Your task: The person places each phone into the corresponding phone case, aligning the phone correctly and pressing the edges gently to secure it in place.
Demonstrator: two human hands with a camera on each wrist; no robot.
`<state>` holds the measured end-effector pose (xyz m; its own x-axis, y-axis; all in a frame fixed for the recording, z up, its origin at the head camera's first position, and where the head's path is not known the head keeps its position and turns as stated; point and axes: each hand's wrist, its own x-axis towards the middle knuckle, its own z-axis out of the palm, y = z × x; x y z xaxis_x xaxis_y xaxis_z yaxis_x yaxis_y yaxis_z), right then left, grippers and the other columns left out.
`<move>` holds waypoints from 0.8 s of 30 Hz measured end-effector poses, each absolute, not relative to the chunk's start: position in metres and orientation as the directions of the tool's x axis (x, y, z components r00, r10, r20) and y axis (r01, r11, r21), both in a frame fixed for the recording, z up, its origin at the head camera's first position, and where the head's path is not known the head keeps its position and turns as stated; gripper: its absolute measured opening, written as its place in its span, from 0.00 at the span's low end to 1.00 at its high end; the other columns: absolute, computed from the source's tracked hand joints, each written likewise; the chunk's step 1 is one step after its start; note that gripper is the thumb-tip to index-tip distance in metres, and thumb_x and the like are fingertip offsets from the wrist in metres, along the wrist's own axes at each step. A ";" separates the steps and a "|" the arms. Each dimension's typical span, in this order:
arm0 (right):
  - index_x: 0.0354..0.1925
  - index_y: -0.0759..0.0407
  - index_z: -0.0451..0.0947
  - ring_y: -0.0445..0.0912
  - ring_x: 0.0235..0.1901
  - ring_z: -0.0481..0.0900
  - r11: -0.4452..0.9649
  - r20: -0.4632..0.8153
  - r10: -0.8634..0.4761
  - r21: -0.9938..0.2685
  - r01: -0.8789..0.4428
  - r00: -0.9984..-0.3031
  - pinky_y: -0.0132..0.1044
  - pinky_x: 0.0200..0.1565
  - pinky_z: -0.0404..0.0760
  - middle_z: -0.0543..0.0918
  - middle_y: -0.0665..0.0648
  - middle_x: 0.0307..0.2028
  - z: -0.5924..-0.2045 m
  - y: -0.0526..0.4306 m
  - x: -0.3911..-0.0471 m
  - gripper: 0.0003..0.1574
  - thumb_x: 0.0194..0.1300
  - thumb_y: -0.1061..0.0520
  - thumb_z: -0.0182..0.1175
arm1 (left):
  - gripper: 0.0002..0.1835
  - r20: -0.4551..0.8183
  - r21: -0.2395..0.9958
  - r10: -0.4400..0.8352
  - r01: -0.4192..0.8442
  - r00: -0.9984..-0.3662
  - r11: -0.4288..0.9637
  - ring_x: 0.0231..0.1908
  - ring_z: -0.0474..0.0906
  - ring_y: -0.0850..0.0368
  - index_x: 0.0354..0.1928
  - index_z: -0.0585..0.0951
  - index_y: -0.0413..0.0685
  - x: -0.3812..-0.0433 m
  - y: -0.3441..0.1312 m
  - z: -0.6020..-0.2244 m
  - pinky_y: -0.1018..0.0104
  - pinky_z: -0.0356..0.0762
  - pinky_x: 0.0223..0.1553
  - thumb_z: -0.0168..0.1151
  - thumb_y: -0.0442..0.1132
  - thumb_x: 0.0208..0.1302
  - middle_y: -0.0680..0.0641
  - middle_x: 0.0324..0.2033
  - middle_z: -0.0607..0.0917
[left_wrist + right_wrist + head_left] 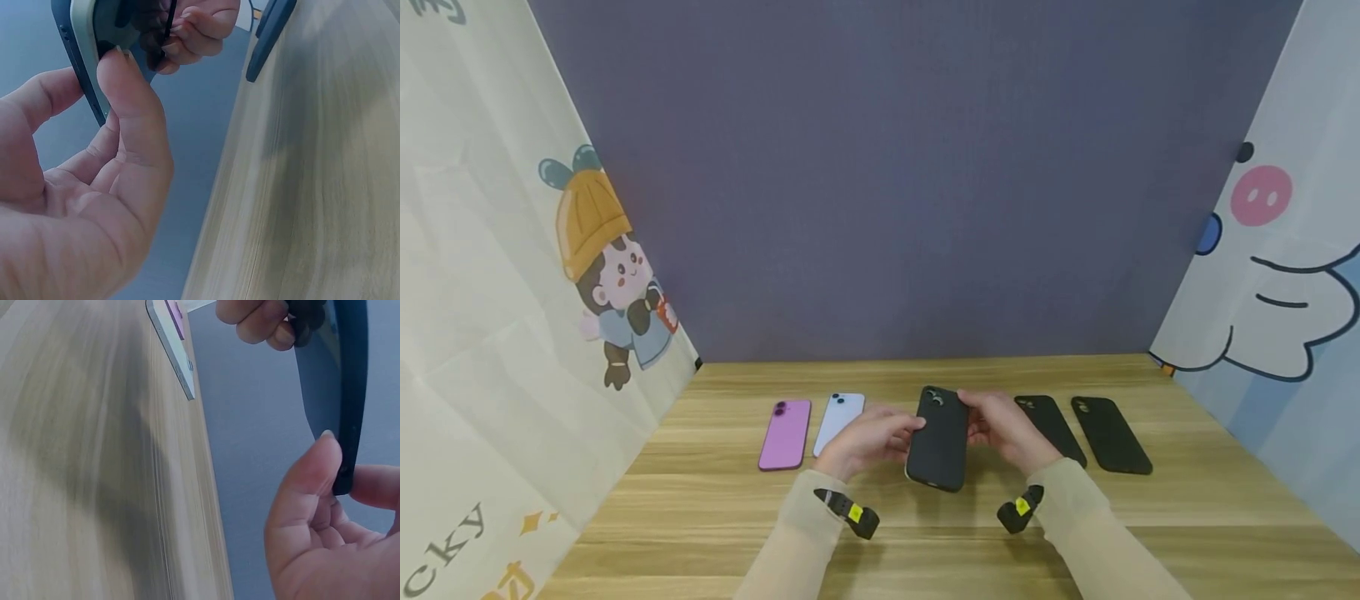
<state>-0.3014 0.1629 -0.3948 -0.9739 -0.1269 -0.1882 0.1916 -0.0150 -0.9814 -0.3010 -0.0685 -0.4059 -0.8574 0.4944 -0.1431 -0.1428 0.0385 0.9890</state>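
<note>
Both hands hold a black phone case (942,446) raised over the table, its camera cut-out at the top. A phone with a pale edge (84,28) sits against the inside of the case in the left wrist view, its glossy dark screen facing the person. My left hand (874,437) pinches phone and case together at the left side, thumb on the screen side. On the opposite side, my right hand (1002,425) grips the case edge between thumb and fingers. The right wrist view shows the dark case side (354,381) between those fingertips.
A pink phone (786,435) and a pale blue phone (839,421) lie to the left on the wooden table (700,517). Two more black cases lie at right, one (1051,425) partly behind the right hand, the other (1111,435) beyond it. A grey panel (925,183) stands behind.
</note>
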 end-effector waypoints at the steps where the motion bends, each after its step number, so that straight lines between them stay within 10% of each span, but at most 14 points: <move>1: 0.37 0.63 0.81 0.43 0.19 0.74 -0.019 -0.191 -0.128 -0.981 0.195 -0.973 0.38 0.28 0.80 0.78 0.54 0.22 -0.395 0.163 -0.301 0.16 0.76 0.52 0.56 | 0.12 -0.141 0.989 0.496 -0.141 -0.856 0.038 0.26 0.81 0.59 0.40 0.84 0.33 -0.301 -0.068 -0.406 0.69 0.80 0.29 0.63 0.38 0.68 0.47 0.27 0.84; 24: 0.43 0.67 0.83 0.48 0.27 0.84 -0.002 -0.106 -0.320 -0.994 0.113 -0.942 0.44 0.35 0.84 0.85 0.57 0.31 -0.395 0.168 -0.298 0.17 0.75 0.53 0.57 | 0.11 -0.159 0.987 0.539 -0.118 -0.827 0.109 0.28 0.79 0.60 0.37 0.83 0.37 -0.297 -0.075 -0.399 0.65 0.81 0.35 0.62 0.41 0.68 0.51 0.24 0.81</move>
<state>-0.2980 0.1681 -0.3950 -0.9416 -0.3197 -0.1062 0.1128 -0.0024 -0.9936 -0.2967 -0.0745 -0.3994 -0.8270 0.5394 -0.1586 -0.1181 0.1091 0.9870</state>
